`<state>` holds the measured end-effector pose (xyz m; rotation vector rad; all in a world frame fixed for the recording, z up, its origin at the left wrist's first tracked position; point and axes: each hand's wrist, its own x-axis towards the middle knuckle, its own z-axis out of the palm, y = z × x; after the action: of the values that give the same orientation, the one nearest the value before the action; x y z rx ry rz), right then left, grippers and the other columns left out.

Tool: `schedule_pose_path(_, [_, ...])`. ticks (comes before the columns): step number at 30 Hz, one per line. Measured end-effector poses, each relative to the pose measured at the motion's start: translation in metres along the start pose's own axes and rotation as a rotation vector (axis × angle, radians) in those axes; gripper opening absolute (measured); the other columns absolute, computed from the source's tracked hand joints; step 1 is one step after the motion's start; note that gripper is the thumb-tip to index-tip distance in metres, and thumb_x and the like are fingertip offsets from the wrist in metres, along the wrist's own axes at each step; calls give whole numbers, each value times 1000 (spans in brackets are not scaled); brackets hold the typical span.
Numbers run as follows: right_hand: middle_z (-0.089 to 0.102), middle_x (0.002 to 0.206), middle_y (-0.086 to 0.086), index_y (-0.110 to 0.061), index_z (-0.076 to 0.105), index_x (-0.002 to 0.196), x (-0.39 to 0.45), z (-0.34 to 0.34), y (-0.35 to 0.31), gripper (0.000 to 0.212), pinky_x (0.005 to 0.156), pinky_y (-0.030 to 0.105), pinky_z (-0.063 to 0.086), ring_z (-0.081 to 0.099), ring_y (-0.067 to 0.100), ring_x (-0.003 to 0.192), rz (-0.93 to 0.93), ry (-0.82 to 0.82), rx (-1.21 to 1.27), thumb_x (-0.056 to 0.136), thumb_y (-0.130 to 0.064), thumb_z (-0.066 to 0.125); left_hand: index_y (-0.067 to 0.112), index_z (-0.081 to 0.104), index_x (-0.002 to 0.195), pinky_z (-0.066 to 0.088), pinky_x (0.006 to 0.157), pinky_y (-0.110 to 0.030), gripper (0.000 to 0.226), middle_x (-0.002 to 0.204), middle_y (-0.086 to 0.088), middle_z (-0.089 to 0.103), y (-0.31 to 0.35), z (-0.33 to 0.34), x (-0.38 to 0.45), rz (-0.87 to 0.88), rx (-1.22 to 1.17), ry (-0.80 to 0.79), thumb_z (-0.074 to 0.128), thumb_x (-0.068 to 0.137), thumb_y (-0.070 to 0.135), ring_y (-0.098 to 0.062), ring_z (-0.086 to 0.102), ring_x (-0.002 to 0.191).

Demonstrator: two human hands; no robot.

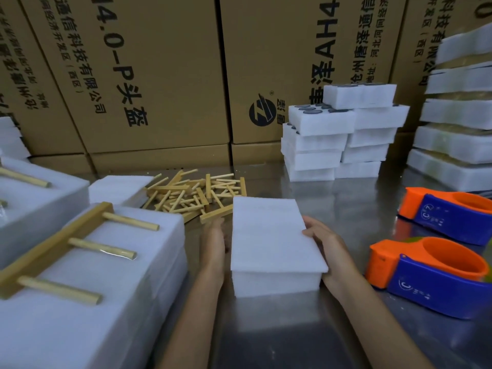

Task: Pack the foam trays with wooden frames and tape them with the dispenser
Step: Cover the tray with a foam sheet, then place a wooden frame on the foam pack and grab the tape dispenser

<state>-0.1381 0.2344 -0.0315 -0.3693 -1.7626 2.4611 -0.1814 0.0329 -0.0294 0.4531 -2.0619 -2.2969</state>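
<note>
A white foam tray (271, 243) with a thin foam sheet on top sits on the metal table (346, 198) in front of me. My left hand (213, 243) presses flat against its left side. My right hand (326, 246) grips its right edge, fingers on the top sheet. A wooden frame (61, 243) with three pegs lies on a foam stack (87, 302) at the left. Loose wooden frames (197, 195) are heaped behind the tray. Two orange and blue tape dispensers stand at the right, the near dispenser (431, 275) and the far dispenser (450, 211).
Stacked foam trays (343, 134) holding dark round parts stand at the back right. A taller pile of packed trays (458, 115) rises at the far right. Cardboard boxes (149, 75) wall off the back. More foam (40, 193) lies at the far left.
</note>
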Motion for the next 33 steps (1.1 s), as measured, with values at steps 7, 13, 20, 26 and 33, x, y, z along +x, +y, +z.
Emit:
schedule_pose_path(7, [74,109,12,-17,71,116,4,-1,-1,40,93,57,53,68,35,104,33,-28,18,82,-3,55,30,46,140,41,103,-47,57,145,-16,36,6,-8,81,207,681,279,50,87,8,-38,32,132])
schedule_pose_path(13, [75,106,9,-19,73,111,11,-3,-3,39,91,57,54,69,33,102,50,-17,4,79,-4,56,22,57,125,45,92,-45,39,125,-10,61,-9,6,97,427,908,409,58,87,11,-33,48,120])
schedule_pose_path(20, [76,104,6,-20,74,109,9,-3,-3,39,75,39,59,71,29,99,26,-27,18,78,-5,56,5,69,107,43,74,-20,18,110,-14,71,19,3,88,391,186,374,62,90,3,-23,63,99])
schedule_pose_path(26, [76,105,6,-20,74,110,5,-2,-3,37,74,37,58,71,27,98,23,-13,15,80,-6,58,14,69,110,55,70,-18,22,99,-2,72,60,0,51,500,-120,45,56,96,3,-9,66,81])
schedule_pose_path(33, [76,101,7,-17,76,104,-2,1,-3,30,68,30,55,72,23,92,4,29,26,79,-8,61,7,71,100,47,77,-28,41,95,-8,68,59,5,34,359,-46,-465,32,97,-6,-19,60,88])
